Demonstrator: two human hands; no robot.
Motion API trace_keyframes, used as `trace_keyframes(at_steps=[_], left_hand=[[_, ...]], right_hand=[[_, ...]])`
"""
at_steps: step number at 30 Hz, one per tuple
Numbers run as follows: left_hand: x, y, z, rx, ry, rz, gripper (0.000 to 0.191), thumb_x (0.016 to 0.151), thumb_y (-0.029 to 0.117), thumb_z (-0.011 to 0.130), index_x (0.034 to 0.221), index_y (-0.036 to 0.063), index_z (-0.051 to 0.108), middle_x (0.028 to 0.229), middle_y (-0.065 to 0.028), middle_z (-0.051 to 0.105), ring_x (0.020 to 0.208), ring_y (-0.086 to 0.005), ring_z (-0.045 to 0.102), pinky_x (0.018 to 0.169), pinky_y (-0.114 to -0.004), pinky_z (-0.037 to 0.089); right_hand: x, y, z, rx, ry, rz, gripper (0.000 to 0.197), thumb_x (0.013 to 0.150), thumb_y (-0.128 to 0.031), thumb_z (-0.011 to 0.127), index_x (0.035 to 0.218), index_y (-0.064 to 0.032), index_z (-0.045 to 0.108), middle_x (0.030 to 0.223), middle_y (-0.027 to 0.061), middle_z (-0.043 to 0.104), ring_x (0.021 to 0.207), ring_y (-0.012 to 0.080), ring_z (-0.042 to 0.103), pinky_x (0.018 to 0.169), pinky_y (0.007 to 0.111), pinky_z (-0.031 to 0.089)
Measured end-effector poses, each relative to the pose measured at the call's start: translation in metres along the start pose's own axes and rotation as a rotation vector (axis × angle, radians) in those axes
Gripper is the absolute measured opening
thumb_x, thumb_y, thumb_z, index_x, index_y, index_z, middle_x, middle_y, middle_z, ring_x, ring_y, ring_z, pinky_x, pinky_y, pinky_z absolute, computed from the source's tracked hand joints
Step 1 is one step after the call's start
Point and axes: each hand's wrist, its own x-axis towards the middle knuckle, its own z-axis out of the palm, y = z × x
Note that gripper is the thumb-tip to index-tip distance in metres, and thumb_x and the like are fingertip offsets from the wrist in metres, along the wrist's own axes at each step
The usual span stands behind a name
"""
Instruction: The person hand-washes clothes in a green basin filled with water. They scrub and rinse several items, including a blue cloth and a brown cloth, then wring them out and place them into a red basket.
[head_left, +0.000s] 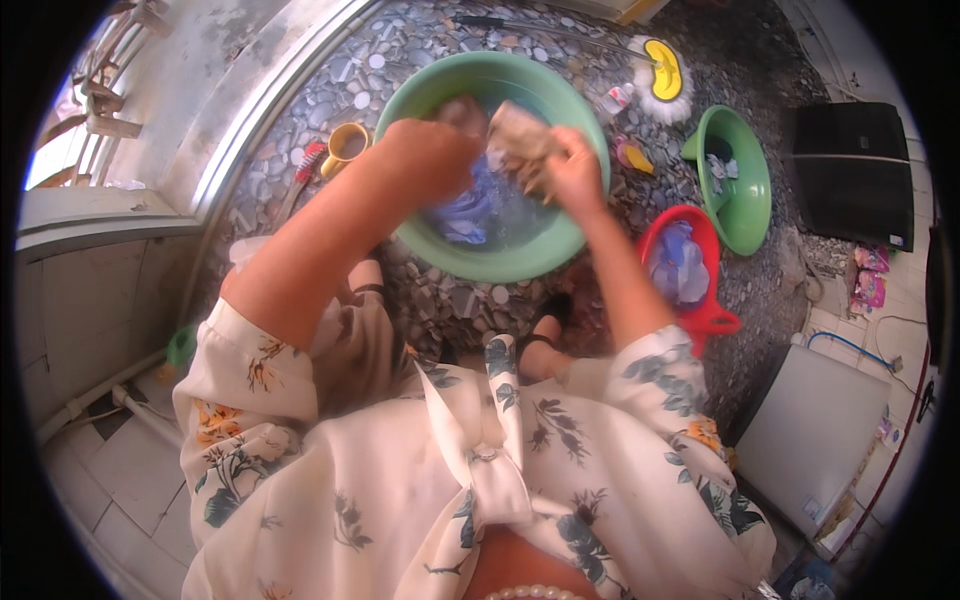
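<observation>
A large green basin (491, 270) of water stands on the pebble-patterned floor before me, with both hands over it. My right hand (576, 166) grips the edge of a tan, wet-looking cloth (517, 139), bunched and held above the water. To the left, my left hand (442, 154) is bent over the water and blurred by motion. Its fingers are turned away, so whether it holds anything cannot be told. Below the hands, a blue-violet cloth (465, 214) lies partly in the water.
Right of the basin are a red plastic vessel (709, 319) holding blue cloth, a green basin (754, 195) with cloth inside, and a scrub brush (637, 157). A mop (664, 71) and bottle (619, 97) lie beyond. Left stand a yellow mug (346, 146) and red brush (309, 161).
</observation>
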Motion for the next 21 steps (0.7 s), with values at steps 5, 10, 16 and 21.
trace_keyframes(at_steps=[5, 10, 16, 21], left_hand=[[0.003, 0.000, -0.001, -0.006, -0.048, 0.024, 0.035, 0.085, 0.022, 0.063, 0.116, 0.0079, 0.055, 0.094, -0.0135, 0.065, 0.089, -0.0322, 0.065, 0.077, -0.044, 0.050], [-0.002, 0.007, -0.003, -0.055, -0.066, -0.012, 0.036, 0.085, 0.022, 0.063, 0.117, 0.0079, 0.055, 0.094, -0.0140, 0.064, 0.088, -0.0323, 0.064, 0.076, -0.044, 0.049], [0.004, 0.007, -0.009, -0.041, -0.078, -0.053, 0.041, 0.082, 0.018, 0.067, 0.120, 0.0066, 0.056, 0.098, -0.0134, 0.064, 0.088, -0.0312, 0.063, 0.077, -0.041, 0.049], [0.009, 0.002, 0.000, -0.035, -0.092, -0.065, 0.043, 0.080, 0.017, 0.068, 0.120, 0.0057, 0.055, 0.102, -0.0126, 0.064, 0.090, -0.0300, 0.063, 0.078, -0.039, 0.049]], right_hand=[[-0.055, 0.039, 0.074, -0.162, -0.391, -0.033, 0.039, 0.079, -0.009, 0.063, 0.118, -0.0137, 0.059, 0.114, 0.0110, 0.055, 0.102, 0.0286, 0.058, 0.090, 0.036, 0.047], [-0.032, 0.050, 0.065, 0.075, -0.429, 0.077, 0.046, 0.079, -0.019, 0.067, 0.123, -0.0172, 0.055, 0.124, 0.0079, 0.056, 0.101, 0.0222, 0.062, 0.085, 0.036, 0.050], [0.056, 0.152, 0.037, -0.319, -0.034, 0.053, 0.040, 0.082, -0.013, 0.065, 0.120, -0.0102, 0.054, 0.122, 0.0136, 0.053, 0.113, 0.0327, 0.050, 0.094, 0.040, 0.043], [0.069, 0.173, 0.069, -0.433, -0.121, 0.218, 0.075, 0.080, -0.022, 0.068, 0.143, -0.0165, 0.028, 0.142, 0.0180, 0.034, 0.124, 0.0383, 0.042, 0.097, 0.043, 0.041]])
